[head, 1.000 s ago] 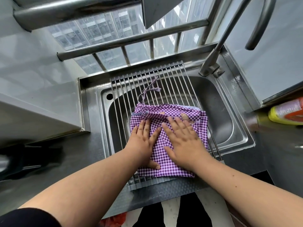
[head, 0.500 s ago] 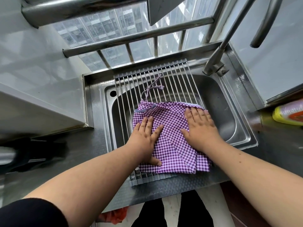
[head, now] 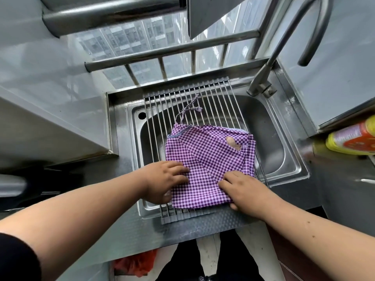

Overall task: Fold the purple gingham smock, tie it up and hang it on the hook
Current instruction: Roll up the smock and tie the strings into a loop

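The purple gingham smock lies folded into a rough square on the wire drying rack across the sink. Its tie strings trail from the far left corner over the rack bars. A small brown patch shows near its far right corner. My left hand grips the near left edge of the fabric, fingers on top and thumb underneath. My right hand grips the near right corner, fingers curled over the cloth. No hook is in view.
The steel sink is set in a steel counter. A tall faucet rises at the back right. A yellow bottle lies on the right. Window bars run behind the sink. A red bag lies on the floor.
Both hands have slid from pressing flat on the middle of the smock back to its near edge, where they now take hold of the fabric.
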Demonstrator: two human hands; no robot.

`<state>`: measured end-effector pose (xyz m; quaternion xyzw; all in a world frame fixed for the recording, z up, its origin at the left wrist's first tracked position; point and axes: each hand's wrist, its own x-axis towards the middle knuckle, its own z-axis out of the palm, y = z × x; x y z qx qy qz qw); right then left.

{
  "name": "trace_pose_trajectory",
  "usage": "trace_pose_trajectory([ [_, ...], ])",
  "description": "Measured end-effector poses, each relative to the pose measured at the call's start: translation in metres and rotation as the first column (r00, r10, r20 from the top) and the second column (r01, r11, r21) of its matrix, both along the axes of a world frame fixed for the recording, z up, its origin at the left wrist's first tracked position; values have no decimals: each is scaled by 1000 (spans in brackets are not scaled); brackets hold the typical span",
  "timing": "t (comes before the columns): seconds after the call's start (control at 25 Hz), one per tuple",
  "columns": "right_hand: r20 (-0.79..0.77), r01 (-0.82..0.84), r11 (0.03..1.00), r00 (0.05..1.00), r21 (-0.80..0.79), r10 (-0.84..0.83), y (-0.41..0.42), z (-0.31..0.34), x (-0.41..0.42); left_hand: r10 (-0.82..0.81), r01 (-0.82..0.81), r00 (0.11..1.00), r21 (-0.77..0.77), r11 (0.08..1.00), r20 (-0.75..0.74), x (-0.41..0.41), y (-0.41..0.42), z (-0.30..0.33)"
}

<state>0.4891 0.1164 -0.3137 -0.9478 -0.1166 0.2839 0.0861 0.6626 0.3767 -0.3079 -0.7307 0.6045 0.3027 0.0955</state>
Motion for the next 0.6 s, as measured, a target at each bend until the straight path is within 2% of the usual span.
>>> trace_pose_trajectory([
  [0.12, 3, 105, 994, 994, 36, -105, 3, 0, 1, 10, -10, 1000, 48, 999, 4, -4, 9, -3],
  [0.2, -4, 257, 963, 966, 75, -258, 4, 4, 9, 36, -36, 999, 50, 998, 6, -9, 9, -5],
  [0.28, -50, 421, 899, 907, 125, -418, 2, 11, 18, 112, -112, 993, -11, 994, -20, -11, 6, -6],
  [0.4, -138, 562, 804, 827, 193, -545, -8, 20, 26, 257, -266, 962, -119, 957, -89, -7, 1, 1],
  [0.48, -154, 612, 760, 791, 220, -592, -16, 25, 25, 423, -438, 894, -83, 895, -148, -4, -2, 6],
  [0.6, -193, 606, 760, 796, 235, -574, -28, 38, 20, 664, -698, 690, -19, 716, -288, 2, -3, 9],
])
